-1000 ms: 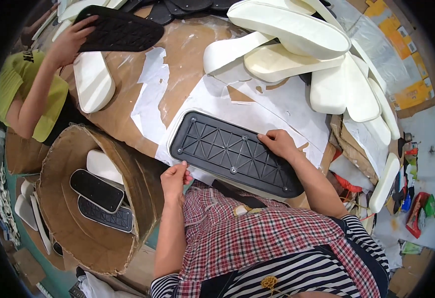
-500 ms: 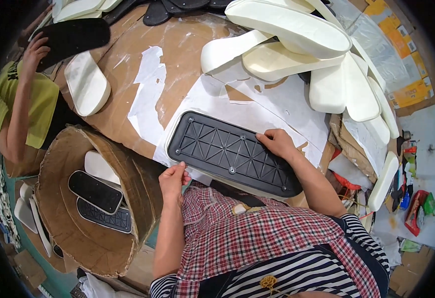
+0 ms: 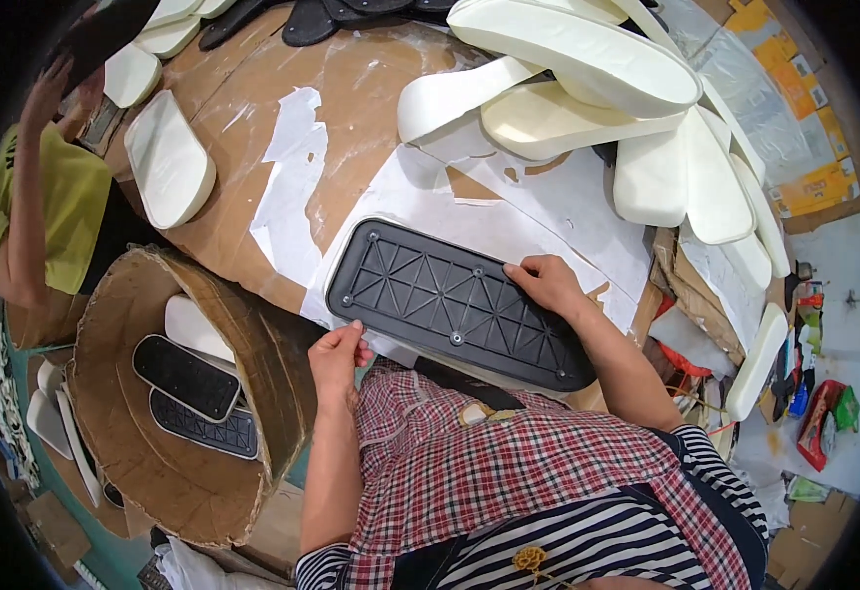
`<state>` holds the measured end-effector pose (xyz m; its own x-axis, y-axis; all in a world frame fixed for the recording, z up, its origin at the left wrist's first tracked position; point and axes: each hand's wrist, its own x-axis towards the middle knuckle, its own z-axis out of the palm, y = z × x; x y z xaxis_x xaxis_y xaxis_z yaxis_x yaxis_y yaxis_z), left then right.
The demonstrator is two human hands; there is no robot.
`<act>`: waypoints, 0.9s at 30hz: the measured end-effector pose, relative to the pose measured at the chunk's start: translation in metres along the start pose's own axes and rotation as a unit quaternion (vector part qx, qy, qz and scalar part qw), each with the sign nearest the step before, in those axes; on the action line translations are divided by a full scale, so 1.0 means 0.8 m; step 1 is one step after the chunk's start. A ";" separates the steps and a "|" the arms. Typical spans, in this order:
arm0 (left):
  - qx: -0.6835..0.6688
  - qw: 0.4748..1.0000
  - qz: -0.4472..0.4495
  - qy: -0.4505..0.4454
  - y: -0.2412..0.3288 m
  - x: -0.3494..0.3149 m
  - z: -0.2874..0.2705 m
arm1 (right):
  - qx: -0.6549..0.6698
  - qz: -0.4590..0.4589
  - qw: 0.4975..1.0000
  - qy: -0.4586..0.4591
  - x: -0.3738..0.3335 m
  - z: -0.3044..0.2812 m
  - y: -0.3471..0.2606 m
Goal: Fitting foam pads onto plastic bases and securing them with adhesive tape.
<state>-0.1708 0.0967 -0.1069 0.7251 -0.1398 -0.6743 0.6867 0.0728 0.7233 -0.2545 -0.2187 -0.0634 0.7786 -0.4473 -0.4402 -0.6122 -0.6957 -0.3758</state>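
Note:
A black plastic panel [image 3: 440, 295] with a ribbed underside and small round fittings lies face up in front of me. It sits on a pale pad whose rim [image 3: 420, 352] shows along the near side. My right hand [image 3: 550, 283] grips the panel's far edge, thumb on top and fingers curled. At the near left corner my left hand [image 3: 338, 362] pinches with thumb and forefinger against the pad's rim. Whatever is in that pinch is too small to make out. White paper sheets [image 3: 391, 202] lie under the pad on the brown cardboard-covered table [image 3: 224, 128].
White foam pads [image 3: 577, 59] are heaped at the far right; another pad [image 3: 170, 162] lies far left. Black boards [image 3: 310, 25] line the back. A cardboard drum [image 3: 106, 433] at left holds several finished-looking panels [image 3: 186, 379]. A person in a yellow-green top [image 3: 52, 206] works at far left.
The other person's hands and black board have moved up and left, toward the picture's edge. My hands and the panel stay almost in place.

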 end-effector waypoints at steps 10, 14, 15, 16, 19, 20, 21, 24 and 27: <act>0.010 1.000 -0.001 0.000 -0.003 0.008 0.001 | -0.010 -0.001 1.000 0.002 0.006 0.004 0.003; 0.042 0.999 0.010 0.020 -0.005 0.022 -0.010 | -0.009 0.007 1.000 0.005 0.005 0.007 -0.002; 0.076 0.996 0.015 0.036 -0.006 0.027 -0.013 | -0.005 0.008 1.000 0.008 0.004 0.006 -0.004; 0.076 0.996 0.014 0.036 -0.003 0.027 -0.010 | -0.002 0.009 1.000 0.010 0.003 0.006 -0.004; 0.014 0.993 0.119 0.005 0.008 0.034 -0.011 | -0.008 0.014 1.000 0.009 0.004 0.005 -0.007; 0.013 0.993 0.119 0.005 0.007 0.038 -0.013 | -0.009 0.014 1.000 0.009 0.005 0.006 -0.006; -0.037 0.993 0.101 -0.054 0.006 0.043 -0.015 | -0.012 0.012 1.000 0.012 0.006 0.007 -0.005; -0.103 0.982 0.071 -0.142 -0.004 0.053 -0.022 | -0.007 0.012 1.000 0.013 0.009 0.010 -0.004; -0.181 0.972 0.052 -0.142 -0.017 0.061 -0.031 | -0.002 0.011 1.000 0.014 0.012 0.012 -0.002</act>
<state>-0.1436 0.1133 -0.1537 0.7834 -0.3768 -0.4943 0.6208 0.4359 0.6516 -0.2471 -0.2166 -0.0747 0.7686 -0.4777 -0.4255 -0.6285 -0.6879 -0.3630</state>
